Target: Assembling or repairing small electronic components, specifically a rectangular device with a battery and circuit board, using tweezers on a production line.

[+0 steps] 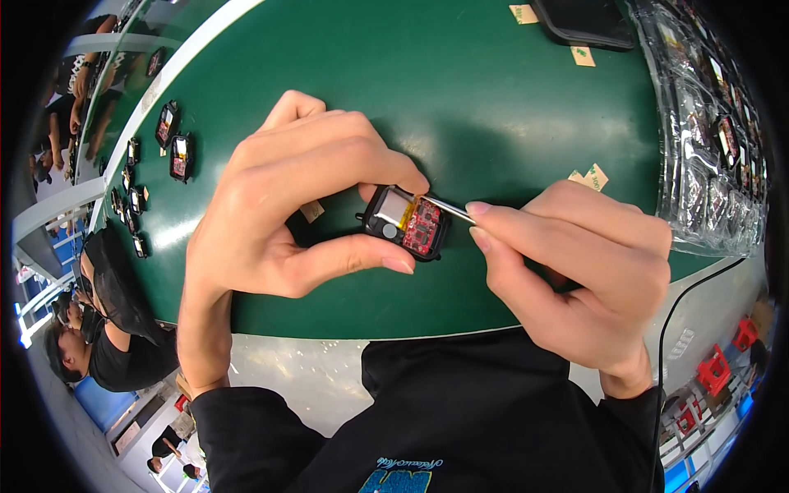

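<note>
My left hand pinches a small black electronic device by its edges, thumb at the near side and fingers at the far side. Its casing is uncovered, showing a silvery battery cell, yellow tape, a round grey part and a red circuit board. Between the thumb and forefinger of my right hand are thin metal tweezers. Their tip reaches the upper edge of the red board, beside the yellow tape. What exactly the tip touches is too small to tell.
Several similar open devices lie at the left of the green table. At the right, clear plastic trays hold more. A black phone-like slab and paper tabs lie farther back. A black cable hangs at the right; co-workers sit left.
</note>
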`<state>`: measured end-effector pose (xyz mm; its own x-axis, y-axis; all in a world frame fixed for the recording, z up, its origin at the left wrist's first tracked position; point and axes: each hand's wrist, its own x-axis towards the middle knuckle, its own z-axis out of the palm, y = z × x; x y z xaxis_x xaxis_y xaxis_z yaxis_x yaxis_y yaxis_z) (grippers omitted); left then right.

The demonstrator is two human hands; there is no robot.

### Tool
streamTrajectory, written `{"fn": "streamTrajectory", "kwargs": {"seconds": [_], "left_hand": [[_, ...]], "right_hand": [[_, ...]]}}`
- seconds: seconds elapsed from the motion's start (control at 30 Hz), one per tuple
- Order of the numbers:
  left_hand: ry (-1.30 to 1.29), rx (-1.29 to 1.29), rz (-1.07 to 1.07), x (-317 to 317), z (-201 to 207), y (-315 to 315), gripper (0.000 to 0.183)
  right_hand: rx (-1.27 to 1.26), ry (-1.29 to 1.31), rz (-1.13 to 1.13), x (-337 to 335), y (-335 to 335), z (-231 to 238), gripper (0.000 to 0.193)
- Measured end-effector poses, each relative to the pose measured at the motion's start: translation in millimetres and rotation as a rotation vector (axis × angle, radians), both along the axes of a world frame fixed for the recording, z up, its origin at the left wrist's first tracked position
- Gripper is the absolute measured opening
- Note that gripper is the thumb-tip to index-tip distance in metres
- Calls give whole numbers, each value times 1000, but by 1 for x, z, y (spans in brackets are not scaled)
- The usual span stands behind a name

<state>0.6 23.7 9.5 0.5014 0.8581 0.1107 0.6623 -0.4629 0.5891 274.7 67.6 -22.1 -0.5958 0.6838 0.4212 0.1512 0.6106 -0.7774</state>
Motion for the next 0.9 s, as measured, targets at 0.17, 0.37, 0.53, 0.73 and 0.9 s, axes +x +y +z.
{"fn": "streamTrajectory", "kwargs": {"seconds": [0.17,0.37,0.53,0.73,0.9], "left_hand": [[25,32,53,8,5,-1,65],[-10,35,237,15,8,-1,58],[-192,162,-5,81,44,82,57],[43,156,-328,142,64,157,53],[-18,117,-308,128,61,151,62]], "right_hand": [[-118,108,-17,14,1,12,19],[-341,165,231,20,-9,5,7],[-227,158,254,26,-8,0,9],[-241,170,286,21,-5,1,7],[-213,248,235,17,-5,-2,9]]}}
